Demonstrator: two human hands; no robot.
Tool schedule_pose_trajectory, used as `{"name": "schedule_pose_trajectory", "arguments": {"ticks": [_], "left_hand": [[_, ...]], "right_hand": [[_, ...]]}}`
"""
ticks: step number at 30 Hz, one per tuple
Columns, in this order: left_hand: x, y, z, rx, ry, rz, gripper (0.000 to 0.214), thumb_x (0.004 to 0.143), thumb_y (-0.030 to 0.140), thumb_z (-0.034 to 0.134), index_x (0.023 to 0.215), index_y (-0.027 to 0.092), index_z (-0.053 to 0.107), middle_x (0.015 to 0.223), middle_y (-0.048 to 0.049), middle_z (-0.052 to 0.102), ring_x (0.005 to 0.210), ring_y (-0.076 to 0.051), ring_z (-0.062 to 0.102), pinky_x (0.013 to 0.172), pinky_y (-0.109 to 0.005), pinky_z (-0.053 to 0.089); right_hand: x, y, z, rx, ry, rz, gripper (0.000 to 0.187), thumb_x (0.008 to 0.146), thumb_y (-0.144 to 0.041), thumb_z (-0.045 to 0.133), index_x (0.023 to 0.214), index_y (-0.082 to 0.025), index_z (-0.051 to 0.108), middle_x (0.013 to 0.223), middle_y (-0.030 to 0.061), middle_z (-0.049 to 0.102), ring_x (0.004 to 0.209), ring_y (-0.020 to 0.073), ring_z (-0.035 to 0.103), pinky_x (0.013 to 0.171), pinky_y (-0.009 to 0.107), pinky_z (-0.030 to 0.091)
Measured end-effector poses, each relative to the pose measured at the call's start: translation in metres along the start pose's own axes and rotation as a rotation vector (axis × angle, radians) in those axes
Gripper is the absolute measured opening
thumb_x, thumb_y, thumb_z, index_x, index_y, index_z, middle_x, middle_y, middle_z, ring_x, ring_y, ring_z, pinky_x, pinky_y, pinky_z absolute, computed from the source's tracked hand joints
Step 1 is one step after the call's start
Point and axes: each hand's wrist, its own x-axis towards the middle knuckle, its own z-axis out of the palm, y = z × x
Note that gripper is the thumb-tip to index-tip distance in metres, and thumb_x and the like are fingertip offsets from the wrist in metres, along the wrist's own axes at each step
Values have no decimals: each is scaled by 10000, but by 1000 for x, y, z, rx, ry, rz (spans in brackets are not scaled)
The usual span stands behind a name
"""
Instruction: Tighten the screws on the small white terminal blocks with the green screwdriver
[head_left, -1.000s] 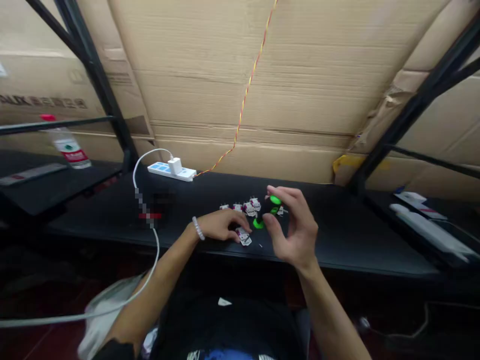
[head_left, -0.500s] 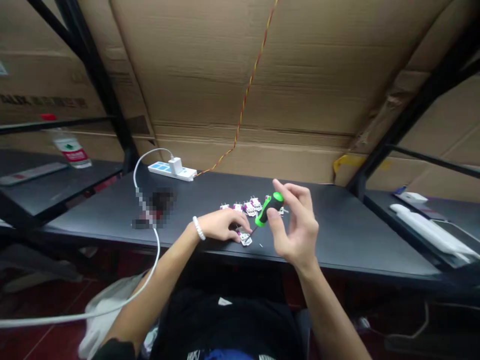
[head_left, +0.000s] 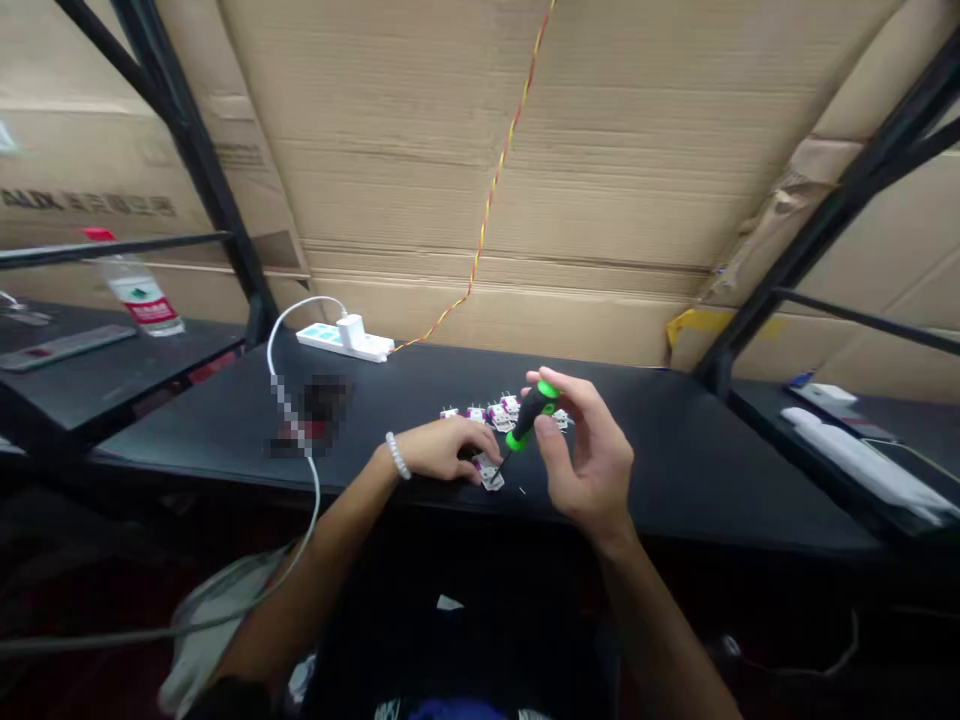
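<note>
Brown corrugated cardboard [head_left: 480,150] fills the view far beyond both grips, and a twisted red-and-yellow wire [head_left: 512,130] runs down it to a white power strip [head_left: 345,342]. The strip sits on the black desk [head_left: 697,490], up and left of the grips, and a red-capped plastic water bottle [head_left: 139,295] stands on a dark shelf [head_left: 67,385] farther left.

The right hand [head_left: 589,460] is closed around a green-and-black screwdriver [head_left: 534,412], pinched between thumb and fingers, its thin shaft tilted down-left. The left hand [head_left: 442,450], with a white beaded bracelet [head_left: 397,456] at its wrist, is nearly closed, fingertips pressing a small white circuit module [head_left: 489,474] to the desk. The screwdriver tip is at that module; actual contact cannot be told. A row of similar small white modules [head_left: 487,412] lies just beyond both grips.
</note>
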Motion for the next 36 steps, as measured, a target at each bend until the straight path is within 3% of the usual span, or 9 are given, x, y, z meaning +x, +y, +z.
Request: {"name": "schedule_pose_trajectory", "arguments": {"ticks": [7, 15, 23, 30, 36], "left_hand": [[0, -4, 3, 8, 30, -7, 322, 795, 111, 885, 1101, 193, 824, 1166, -71, 800, 1099, -221, 732, 1046, -309, 513], [0, -1, 0, -2, -9, -3, 303, 823, 131, 870, 1115, 197, 819, 1145, -68, 795, 1092, -217, 726, 1044, -309, 510], [0, 1, 2, 1, 23, -11, 294, 800, 97, 874, 1073, 190, 817, 1123, -58, 796, 1056, -209, 723, 1037, -300, 505], [1, -2, 1, -5, -2, -8, 306, 811, 126, 877, 1104, 190, 818, 1165, -75, 791, 1097, -220, 724, 1046, -306, 506], [0, -1, 1, -20, 7, 2, 289, 811, 122, 872, 1088, 189, 825, 1146, -77, 795, 1081, -216, 729, 1038, -308, 514]], "right_hand": [[4, -2, 0, -118, 95, -97, 460, 848, -211, 836, 1289, -269, 720, 1129, 75, 659, 1003, 230, 664, 775, 367, 607], [2, -4, -2, -37, -16, -37, 503, 990, -159, 586, 1477, -282, 611, 1313, 110, 713, 1173, 264, 700, 933, 433, 610], [4, -2, 1, -120, 65, -74, 520, 867, -212, 828, 1363, -298, 697, 1177, 68, 678, 1049, 223, 671, 832, 355, 610], [-2, 0, -2, 28, -75, 29, 545, 1046, -203, 530, 1584, -287, 500, 1343, 121, 693, 1145, 256, 728, 989, 465, 619], [-2, 3, 0, 61, -70, 1, 510, 1051, -214, 505, 1558, -272, 517, 1388, 136, 674, 1205, 278, 716, 1025, 501, 610]]}}
